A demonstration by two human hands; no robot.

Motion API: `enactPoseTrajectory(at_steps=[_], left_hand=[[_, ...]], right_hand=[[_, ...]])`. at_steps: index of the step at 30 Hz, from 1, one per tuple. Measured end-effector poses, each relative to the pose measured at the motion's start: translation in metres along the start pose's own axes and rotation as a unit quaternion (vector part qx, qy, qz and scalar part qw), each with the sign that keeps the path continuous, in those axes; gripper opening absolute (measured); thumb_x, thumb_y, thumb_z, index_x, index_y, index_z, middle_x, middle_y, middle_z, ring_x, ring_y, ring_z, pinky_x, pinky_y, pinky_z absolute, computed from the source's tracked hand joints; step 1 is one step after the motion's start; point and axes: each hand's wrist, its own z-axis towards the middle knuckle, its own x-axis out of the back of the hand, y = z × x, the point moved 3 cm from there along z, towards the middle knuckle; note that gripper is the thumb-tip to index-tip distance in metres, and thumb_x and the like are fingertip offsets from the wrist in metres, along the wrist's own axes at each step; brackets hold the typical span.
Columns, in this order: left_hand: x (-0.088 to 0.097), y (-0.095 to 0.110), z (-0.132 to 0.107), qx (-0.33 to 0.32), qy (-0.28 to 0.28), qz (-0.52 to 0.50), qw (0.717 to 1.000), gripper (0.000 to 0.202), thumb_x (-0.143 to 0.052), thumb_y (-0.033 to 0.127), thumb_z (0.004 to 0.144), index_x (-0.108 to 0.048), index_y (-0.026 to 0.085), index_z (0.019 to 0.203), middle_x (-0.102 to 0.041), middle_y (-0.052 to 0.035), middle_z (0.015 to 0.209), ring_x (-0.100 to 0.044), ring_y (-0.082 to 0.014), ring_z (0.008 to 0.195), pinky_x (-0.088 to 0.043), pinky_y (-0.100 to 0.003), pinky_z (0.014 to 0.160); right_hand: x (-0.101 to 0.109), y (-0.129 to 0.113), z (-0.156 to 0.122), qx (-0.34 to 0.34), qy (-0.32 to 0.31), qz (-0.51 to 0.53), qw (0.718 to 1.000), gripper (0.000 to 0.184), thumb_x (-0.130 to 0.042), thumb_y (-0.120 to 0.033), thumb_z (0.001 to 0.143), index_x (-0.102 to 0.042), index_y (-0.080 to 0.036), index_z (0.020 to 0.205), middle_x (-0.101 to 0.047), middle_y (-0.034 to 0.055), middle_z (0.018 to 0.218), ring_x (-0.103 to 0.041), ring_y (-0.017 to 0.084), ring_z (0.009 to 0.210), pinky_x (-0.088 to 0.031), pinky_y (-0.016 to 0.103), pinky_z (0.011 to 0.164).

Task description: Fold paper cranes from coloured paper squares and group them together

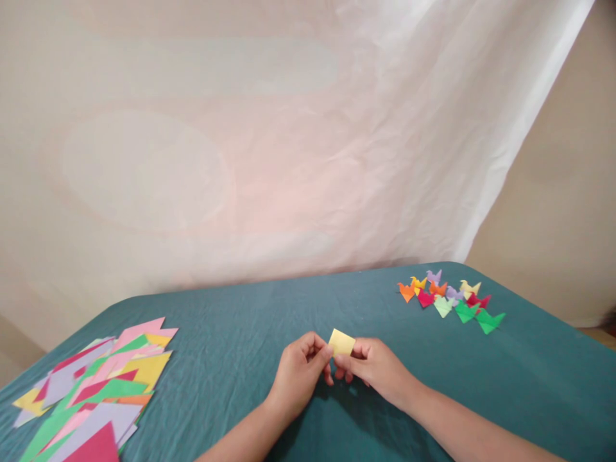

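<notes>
A small folded yellow paper (341, 342) is held up between both my hands just above the teal tablecloth (231, 346). My left hand (301, 372) pinches its left edge with fingers curled. My right hand (378, 369) pinches its right edge, also with fingers closed. Both forearms reach in from the bottom of the view.
A loose pile of coloured paper sheets (91, 391) lies at the left front of the table. Several small folded paper figures (450, 298) in orange, red, green, purple and yellow sit at the far right. A white sheet backdrop (269, 141) hangs behind the table.
</notes>
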Motion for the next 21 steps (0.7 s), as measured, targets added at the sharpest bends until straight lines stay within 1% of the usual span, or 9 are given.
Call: enactPoseTrajectory(at_steps=[3,6,9,14,17,19,21], left_hand=[[-0.002,-0.001,-0.001,-0.006,0.002,0.007,1.0,0.024,-0.05,0.035,0.088,-0.05,0.017,0.073,-0.062,0.0006,0.057,-0.059,-0.0121,0.049,-0.042,-0.021,0.053],[0.001,-0.002,0.0,-0.005,0.007,0.015,1.0,0.024,-0.05,0.035,0.088,-0.05,0.017,0.073,-0.061,0.0013,0.055,-0.059,-0.012,0.048,-0.041,-0.021,0.053],[0.004,-0.003,0.001,0.001,0.01,0.021,1.0,0.023,-0.051,0.034,0.088,-0.05,0.017,0.072,-0.061,0.0017,0.054,-0.058,-0.0116,0.047,-0.041,-0.021,0.052],[0.006,0.0,0.001,0.004,0.019,0.026,0.999,0.023,-0.052,0.035,0.087,-0.051,0.017,0.072,-0.06,0.0016,0.052,-0.056,-0.0107,0.045,-0.038,-0.02,0.05],[0.01,-0.001,0.004,0.005,0.029,0.018,0.999,0.025,-0.053,0.038,0.085,-0.05,0.017,0.071,-0.059,0.0022,0.051,-0.056,-0.011,0.045,-0.038,-0.02,0.05],[0.014,-0.003,0.007,0.01,0.024,0.01,1.0,0.028,-0.053,0.042,0.084,-0.049,0.018,0.071,-0.057,0.0026,0.051,-0.056,-0.0117,0.046,-0.037,-0.02,0.049],[0.019,-0.003,0.01,0.018,-0.002,0.005,1.0,0.03,-0.051,0.046,0.084,-0.05,0.017,0.073,-0.056,0.0028,0.053,-0.057,-0.0125,0.047,-0.036,-0.02,0.048]], right_hand=[[0.001,0.004,0.0,-0.008,0.015,-0.015,1.0,0.035,-0.059,-0.047,0.082,-0.066,-0.012,0.077,-0.066,0.0031,0.067,-0.05,0.009,0.05,-0.031,0.019,0.044],[0.004,0.006,0.0,-0.019,0.036,-0.028,0.999,0.036,-0.058,-0.046,0.083,-0.065,-0.012,0.074,-0.066,0.0025,0.064,-0.046,0.008,0.047,-0.029,0.019,0.043],[0.006,0.004,-0.001,-0.023,0.041,-0.028,0.999,0.036,-0.058,-0.045,0.083,-0.064,-0.013,0.071,-0.065,0.0015,0.062,-0.044,0.007,0.045,-0.028,0.019,0.043],[0.006,0.005,0.0,-0.026,0.044,-0.018,0.999,0.034,-0.059,-0.045,0.083,-0.063,-0.013,0.072,-0.065,0.0017,0.064,-0.044,0.007,0.046,-0.029,0.018,0.044],[0.008,0.007,0.001,-0.028,0.05,-0.008,0.998,0.033,-0.059,-0.046,0.082,-0.063,-0.014,0.075,-0.067,0.0023,0.067,-0.046,0.008,0.048,-0.03,0.018,0.043],[0.011,0.007,0.001,-0.027,0.067,0.0,0.997,0.033,-0.058,-0.047,0.082,-0.062,-0.015,0.077,-0.066,0.0018,0.067,-0.047,0.008,0.049,-0.03,0.018,0.043],[0.014,0.006,0.001,-0.019,0.093,0.005,0.995,0.034,-0.056,-0.049,0.083,-0.061,-0.015,0.079,-0.064,0.0013,0.068,-0.048,0.008,0.05,-0.031,0.018,0.043]])
